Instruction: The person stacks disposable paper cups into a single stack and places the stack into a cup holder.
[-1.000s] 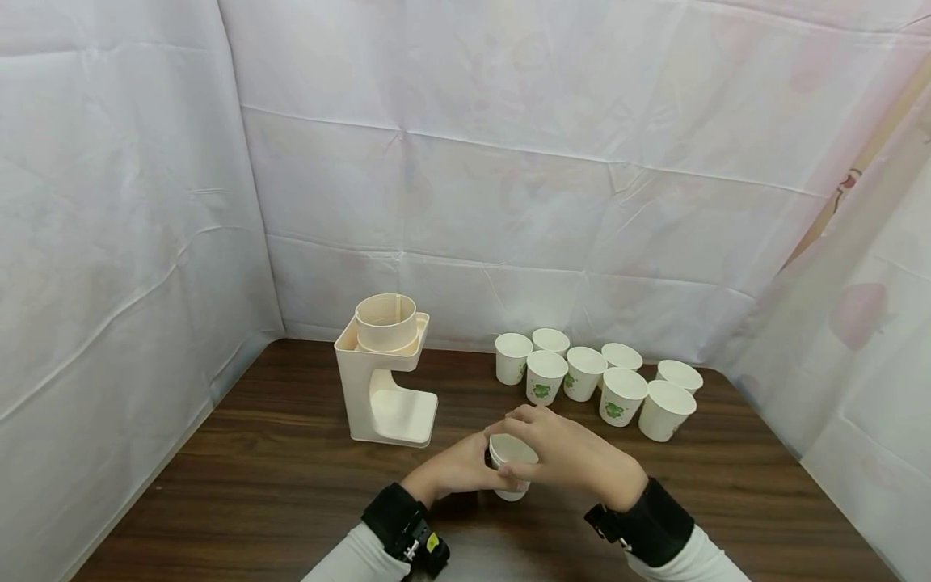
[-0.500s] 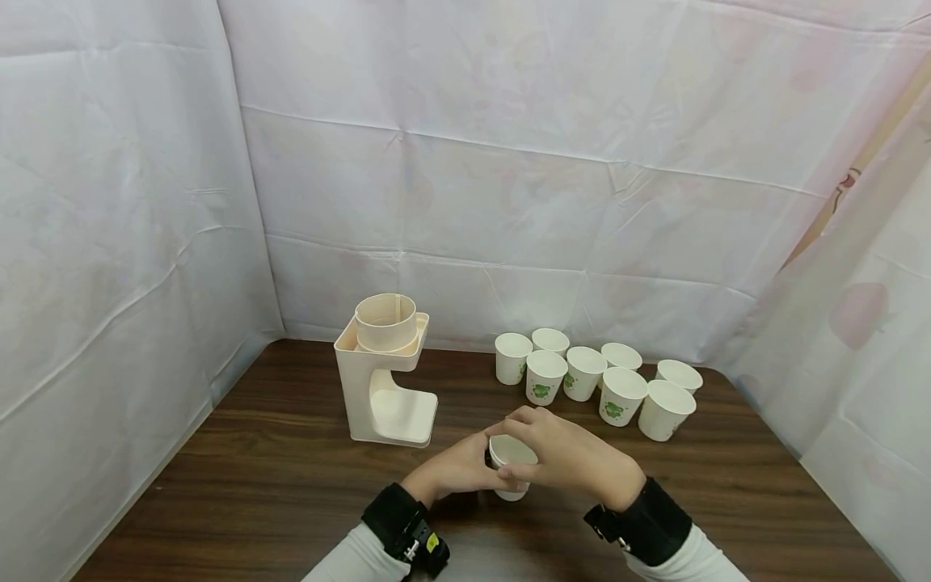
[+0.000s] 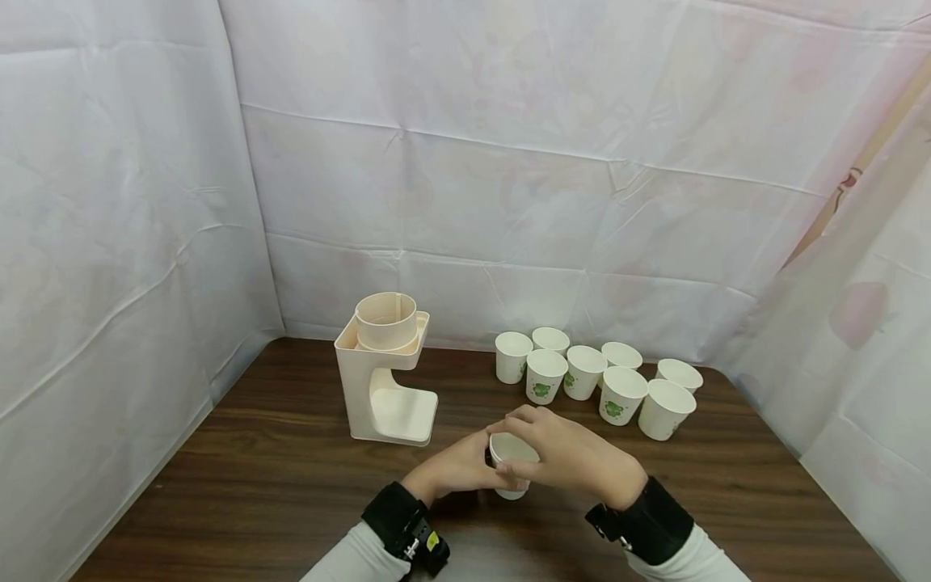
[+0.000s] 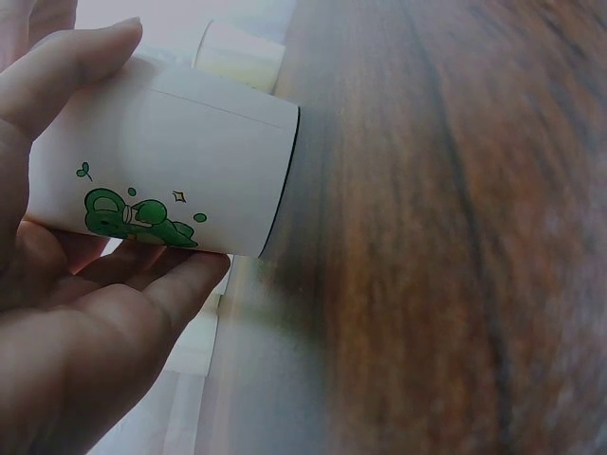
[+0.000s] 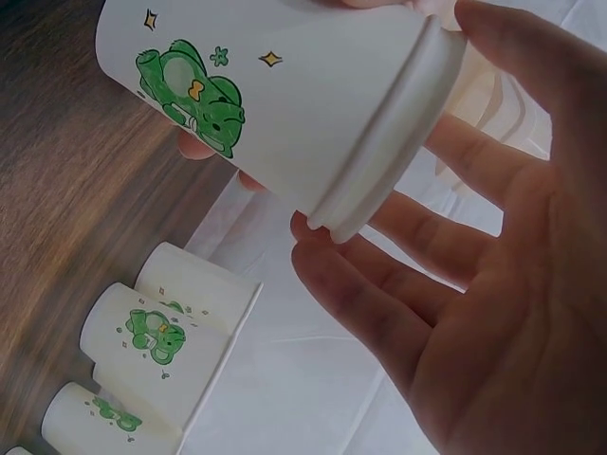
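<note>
While we looked down at the table (image 3: 276,477), we saw both hands close together on one cup (image 3: 511,453), held just above the wood in front of the holder (image 3: 385,372). Our left hand (image 3: 454,469) wrapped its wall from the left, fingers curled round it. Our right hand (image 3: 575,457) cupped its rim from the right. Eight cups (image 3: 604,384) stood clustered beyond, well apart from the hands.

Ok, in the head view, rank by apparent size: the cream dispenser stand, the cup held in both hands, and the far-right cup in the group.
1. Cream dispenser stand, clearly largest.
2. and 3. Held cup and far-right cup: unsure. The left hand and right hand cover much of the held one.
</note>
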Motion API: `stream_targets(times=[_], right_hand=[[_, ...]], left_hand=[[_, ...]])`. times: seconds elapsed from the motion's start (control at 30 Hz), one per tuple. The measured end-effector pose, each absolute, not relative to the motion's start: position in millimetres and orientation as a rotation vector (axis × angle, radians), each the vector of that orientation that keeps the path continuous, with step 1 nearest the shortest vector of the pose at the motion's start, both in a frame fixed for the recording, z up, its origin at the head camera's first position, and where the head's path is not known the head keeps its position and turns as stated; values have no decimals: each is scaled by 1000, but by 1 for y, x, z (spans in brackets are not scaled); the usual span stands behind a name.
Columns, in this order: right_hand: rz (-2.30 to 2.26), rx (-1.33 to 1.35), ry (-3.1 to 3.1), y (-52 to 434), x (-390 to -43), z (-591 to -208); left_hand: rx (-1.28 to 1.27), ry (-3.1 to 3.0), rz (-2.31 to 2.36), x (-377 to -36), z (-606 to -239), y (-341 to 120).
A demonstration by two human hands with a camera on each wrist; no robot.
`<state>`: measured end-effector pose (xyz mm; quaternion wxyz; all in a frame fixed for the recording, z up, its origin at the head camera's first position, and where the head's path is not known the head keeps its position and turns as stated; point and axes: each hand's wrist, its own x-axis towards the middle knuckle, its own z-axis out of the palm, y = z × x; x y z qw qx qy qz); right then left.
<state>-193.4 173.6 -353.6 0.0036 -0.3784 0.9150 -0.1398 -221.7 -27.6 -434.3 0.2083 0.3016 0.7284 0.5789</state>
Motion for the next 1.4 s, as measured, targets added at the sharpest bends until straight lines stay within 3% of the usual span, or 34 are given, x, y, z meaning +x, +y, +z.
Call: stream_targets(times=[0.57,1.4], right_hand=[[-469,-1178,3020,185,-202,-344],[-476,-1027,3404,204,-251,-364]], left_hand=[[842,2024,1641,-224,-436,-27],[789,2059,1637,-222,-435,-25]])
